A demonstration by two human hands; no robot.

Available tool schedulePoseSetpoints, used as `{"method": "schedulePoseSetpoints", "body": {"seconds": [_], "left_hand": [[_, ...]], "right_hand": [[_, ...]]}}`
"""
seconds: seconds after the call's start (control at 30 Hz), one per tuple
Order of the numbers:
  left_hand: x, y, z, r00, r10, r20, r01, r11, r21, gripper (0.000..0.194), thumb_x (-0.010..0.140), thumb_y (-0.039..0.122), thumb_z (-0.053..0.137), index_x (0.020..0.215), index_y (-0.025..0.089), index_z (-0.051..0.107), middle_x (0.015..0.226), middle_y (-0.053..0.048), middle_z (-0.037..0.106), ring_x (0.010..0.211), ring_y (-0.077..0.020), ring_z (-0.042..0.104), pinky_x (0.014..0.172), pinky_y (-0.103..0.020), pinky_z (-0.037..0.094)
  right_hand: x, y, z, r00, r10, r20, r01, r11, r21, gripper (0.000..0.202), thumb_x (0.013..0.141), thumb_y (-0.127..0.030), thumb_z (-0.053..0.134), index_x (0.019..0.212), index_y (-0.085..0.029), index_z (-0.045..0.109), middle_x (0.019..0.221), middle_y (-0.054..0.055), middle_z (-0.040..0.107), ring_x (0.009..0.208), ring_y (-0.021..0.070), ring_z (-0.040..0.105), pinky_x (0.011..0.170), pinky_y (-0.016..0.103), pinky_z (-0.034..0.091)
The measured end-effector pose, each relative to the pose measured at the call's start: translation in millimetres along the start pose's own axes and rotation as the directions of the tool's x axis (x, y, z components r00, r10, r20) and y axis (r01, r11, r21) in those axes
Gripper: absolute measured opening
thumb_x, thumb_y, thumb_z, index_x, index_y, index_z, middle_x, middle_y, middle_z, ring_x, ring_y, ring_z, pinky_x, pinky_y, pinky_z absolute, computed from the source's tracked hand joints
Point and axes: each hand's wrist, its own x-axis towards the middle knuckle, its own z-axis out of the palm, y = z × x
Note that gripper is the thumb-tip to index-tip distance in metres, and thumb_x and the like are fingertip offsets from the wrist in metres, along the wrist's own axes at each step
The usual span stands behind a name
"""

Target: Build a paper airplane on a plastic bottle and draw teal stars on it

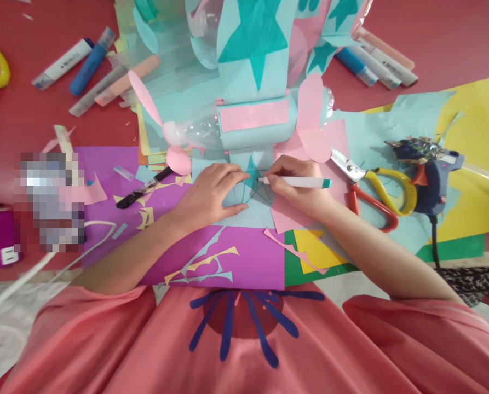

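My right hand [295,189] is closed around a white marker [301,181] with a green end. Its tip touches a light blue paper [231,210], on a star outline [250,178] partly coloured green. My left hand [215,194] lies on the same paper left of the star, fingers stretched out and holding nothing. Just beyond both hands lies a clear plastic bottle [195,131] on its side, wrapped in light blue paper with a pink strip [254,115]. Pink paper blades stand at its cap, and pink fins sit near its base. Part of the star is hidden by my fingers.
Scissors [375,191] and a blue glue gun [433,180] lie at right. A black pen [143,189] and paper scraps [211,257] rest on purple paper [252,257] at left. Several markers [92,60] lie farther back. Star-decorated paper [252,33] stands beyond the bottle.
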Motion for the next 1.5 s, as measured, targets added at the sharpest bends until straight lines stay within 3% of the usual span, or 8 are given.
{"method": "schedulePoseSetpoints", "body": {"seconds": [0.2,0.37,0.47,0.63,0.9,1.03,1.2,1.5], "left_hand": [[0.1,0.8,0.4,1.000,-0.012,0.004,0.012,1.000,0.023,0.040,0.092,0.038,0.060,0.125,0.017,0.051,0.122,-0.013,0.058,0.115,-0.0270,0.055,0.099,-0.043,0.045],[0.2,1.8,0.2,1.000,-0.013,0.006,0.012,1.000,0.025,0.040,0.092,0.036,0.061,0.126,0.018,0.050,0.123,-0.013,0.059,0.115,-0.0266,0.055,0.099,-0.044,0.045],[0.3,1.7,0.1,0.999,-0.034,0.025,0.033,0.999,0.022,0.041,0.090,0.036,0.063,0.126,0.020,0.050,0.124,-0.012,0.058,0.115,-0.0269,0.055,0.099,-0.044,0.045],[-0.3,0.3,1.1,1.000,-0.015,0.023,0.015,1.000,0.017,0.041,0.091,0.038,0.061,0.127,0.019,0.051,0.123,-0.013,0.059,0.114,-0.0273,0.055,0.098,-0.045,0.045],[-3.1,-0.5,1.1,0.998,0.061,-0.022,-0.061,0.998,0.011,0.035,0.096,0.039,0.054,0.123,0.017,0.056,0.121,-0.014,0.060,0.113,-0.0252,0.057,0.095,-0.041,0.048],[-2.8,-1.0,0.8,0.990,0.139,-0.032,-0.138,0.990,0.039,0.025,0.097,0.035,0.051,0.110,0.021,0.067,0.109,-0.010,0.061,0.097,-0.0222,0.059,0.088,-0.039,0.048],[-1.1,1.1,-0.7,0.978,0.210,0.002,-0.208,0.970,0.122,0.027,0.099,0.030,0.047,0.105,0.025,0.072,0.088,-0.005,0.060,0.081,-0.0178,0.055,0.079,-0.034,0.046],[-1.2,-0.1,-0.6,0.983,0.173,0.056,-0.179,0.976,0.121,0.028,0.099,0.034,0.046,0.105,0.027,0.073,0.082,-0.004,0.057,0.079,-0.0176,0.052,0.079,-0.035,0.043]], "right_hand": [[-0.8,-3.2,-2.0,0.993,0.000,0.120,-0.001,1.000,0.005,0.014,0.074,-0.025,0.058,0.063,-0.018,0.060,0.057,-0.001,0.059,0.053,0.0093,0.048,0.050,0.024,0.035],[0.1,-1.8,-4.0,0.999,-0.019,0.051,0.011,0.990,0.141,0.020,0.083,-0.033,0.058,0.069,-0.020,0.058,0.061,0.000,0.060,0.055,0.0107,0.053,0.052,0.025,0.041],[0.4,0.8,-4.2,0.999,-0.029,0.045,0.024,0.992,0.120,0.019,0.087,-0.039,0.059,0.081,-0.021,0.063,0.067,0.000,0.062,0.057,0.0109,0.055,0.055,0.026,0.044],[1.6,0.8,-4.8,0.993,-0.084,0.083,0.078,0.994,0.075,0.013,0.080,-0.032,0.065,0.084,-0.019,0.063,0.072,0.001,0.064,0.061,0.0115,0.057,0.057,0.026,0.045],[0.7,1.7,-4.7,0.996,-0.047,0.079,0.042,0.997,0.065,0.010,0.077,-0.028,0.060,0.080,-0.020,0.055,0.067,-0.001,0.060,0.059,0.0107,0.053,0.054,0.025,0.040],[1.0,0.8,-5.6,0.995,-0.033,0.092,0.034,0.999,-0.017,0.007,0.072,-0.026,0.059,0.071,-0.020,0.056,0.066,0.000,0.061,0.059,0.0107,0.052,0.055,0.025,0.039],[0.7,-0.6,-6.2,0.982,-0.065,0.180,0.079,0.994,-0.077,0.006,0.073,-0.022,0.058,0.069,-0.019,0.059,0.062,-0.001,0.061,0.055,0.0094,0.049,0.052,0.025,0.035],[-0.7,-1.8,-3.8,0.984,-0.080,0.161,0.098,0.990,-0.105,0.006,0.071,-0.017,0.057,0.065,-0.018,0.060,0.061,-0.001,0.061,0.054,0.0091,0.050,0.052,0.025,0.036]]}}
